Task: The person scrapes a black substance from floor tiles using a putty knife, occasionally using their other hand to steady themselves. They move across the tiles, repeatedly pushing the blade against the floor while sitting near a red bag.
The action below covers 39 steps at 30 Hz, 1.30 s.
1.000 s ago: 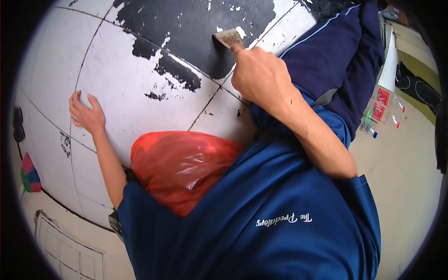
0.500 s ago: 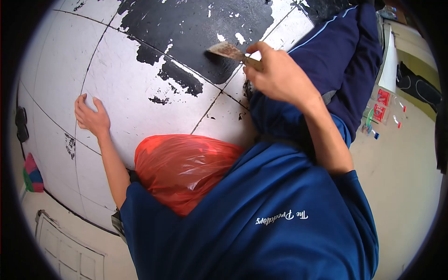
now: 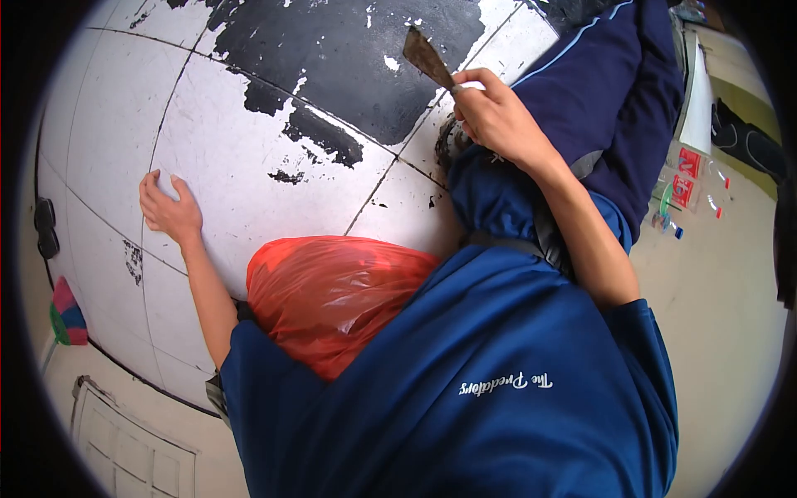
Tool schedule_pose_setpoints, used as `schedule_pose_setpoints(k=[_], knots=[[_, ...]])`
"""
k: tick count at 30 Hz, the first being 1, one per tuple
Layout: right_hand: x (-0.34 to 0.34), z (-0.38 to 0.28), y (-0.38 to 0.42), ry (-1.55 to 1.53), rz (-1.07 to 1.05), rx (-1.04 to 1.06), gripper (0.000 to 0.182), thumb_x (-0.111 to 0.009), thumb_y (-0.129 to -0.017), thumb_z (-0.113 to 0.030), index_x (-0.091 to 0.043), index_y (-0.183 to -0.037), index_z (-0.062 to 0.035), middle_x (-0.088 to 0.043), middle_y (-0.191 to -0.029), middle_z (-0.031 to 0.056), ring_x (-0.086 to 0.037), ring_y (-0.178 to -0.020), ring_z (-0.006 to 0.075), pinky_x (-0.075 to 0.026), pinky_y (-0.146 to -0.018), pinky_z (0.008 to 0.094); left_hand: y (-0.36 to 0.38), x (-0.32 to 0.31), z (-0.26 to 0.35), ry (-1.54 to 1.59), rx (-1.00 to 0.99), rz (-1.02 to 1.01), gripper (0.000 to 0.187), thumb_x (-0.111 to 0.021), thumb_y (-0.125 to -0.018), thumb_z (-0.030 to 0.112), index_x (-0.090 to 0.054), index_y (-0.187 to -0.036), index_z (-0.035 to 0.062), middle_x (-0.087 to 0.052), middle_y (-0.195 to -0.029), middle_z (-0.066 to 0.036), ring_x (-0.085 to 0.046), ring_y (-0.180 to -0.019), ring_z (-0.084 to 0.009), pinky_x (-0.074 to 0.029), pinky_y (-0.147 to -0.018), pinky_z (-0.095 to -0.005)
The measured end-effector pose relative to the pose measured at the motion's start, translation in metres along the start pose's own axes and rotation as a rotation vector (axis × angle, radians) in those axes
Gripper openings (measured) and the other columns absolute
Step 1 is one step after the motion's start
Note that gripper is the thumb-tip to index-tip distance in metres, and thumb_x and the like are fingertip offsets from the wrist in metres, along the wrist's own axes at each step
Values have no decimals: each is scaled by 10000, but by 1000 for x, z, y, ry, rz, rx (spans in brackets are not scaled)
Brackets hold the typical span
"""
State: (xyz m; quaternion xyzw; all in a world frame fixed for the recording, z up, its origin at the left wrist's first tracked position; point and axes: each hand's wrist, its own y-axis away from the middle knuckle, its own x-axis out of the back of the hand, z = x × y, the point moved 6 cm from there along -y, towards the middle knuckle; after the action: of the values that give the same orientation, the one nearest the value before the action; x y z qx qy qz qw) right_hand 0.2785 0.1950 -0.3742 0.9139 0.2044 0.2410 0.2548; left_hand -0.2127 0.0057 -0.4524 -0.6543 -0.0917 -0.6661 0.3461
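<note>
My right hand (image 3: 505, 116) grips a scraper by its handle. The scraper (image 3: 427, 56) has a broad, stained blade that points up and to the left, over a black patch (image 3: 332, 70) on the tiled floor. White flecks and ragged edges mark this patch, and smaller black remnants (image 3: 324, 137) lie beside it. Off to the left, my left hand (image 3: 170, 206) rests on a white floor tile (image 3: 224, 153) with its fingers loosely spread, holding nothing. A red plastic bag (image 3: 340, 290) lies against my body between my arms.
Several plastic bottles with red labels (image 3: 685, 178) lie on the right. Dark footwear (image 3: 46, 227) and a multicoloured cloth (image 3: 68, 315) are at the far left. A door (image 3: 133, 432) stands at lower left. My legs in dark trousers (image 3: 581, 91) stretch along the upper right.
My right hand has drawn slightly back to the right, and the scraper's blade has swung upward, away from the black patch's lower part. My left hand stays on the tile.
</note>
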Motion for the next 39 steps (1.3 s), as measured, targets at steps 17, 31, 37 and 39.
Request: schedule_pose_setpoints(k=[17, 31, 37, 39], knots=[[-57, -32, 25, 947, 42, 330, 445, -496, -993, -194, -513, -1423, -80, -666, -812, 281, -670, -670, 447, -547, -601, 533, -1, 0, 1, 6, 6, -19, 440, -589, -943, 350, -536, -1345, 179, -467, -1444, -20, -372, -1392, -252, -201, -1144, -547], [-76, -55, 11, 894, -50, 284, 581, -495, -826, -22, -438, -1376, 156, -664, -760, 311, -680, -682, 461, -549, -632, 539, -2, -1, -2, -15, 17, -2, 432, -590, -945, 363, -540, -1341, 195, -482, -1440, -19, -393, -1383, -258, -221, -1130, -558], [-60, -57, -9, 856, -39, 302, 477, -504, -894, -74, -506, -1331, 115, -660, -737, 306, -660, -675, 489, -550, -692, 558, -2, -1, -1, -17, 23, -15, 434, -582, -944, 358, -532, -1342, 192, -475, -1439, -17, -380, -1387, -255, -215, -1133, -562], [-65, -50, 4, 842, -41, 321, 383, -499, -949, -120, -567, -1251, 104, -650, -725, 317, -650, -685, 504, -540, -705, 572, -1, -2, 1, -13, 21, -28, 438, -579, -942, 355, -528, -1344, 189, -469, -1439, -17, -369, -1391, -252, -206, -1136, -564]])
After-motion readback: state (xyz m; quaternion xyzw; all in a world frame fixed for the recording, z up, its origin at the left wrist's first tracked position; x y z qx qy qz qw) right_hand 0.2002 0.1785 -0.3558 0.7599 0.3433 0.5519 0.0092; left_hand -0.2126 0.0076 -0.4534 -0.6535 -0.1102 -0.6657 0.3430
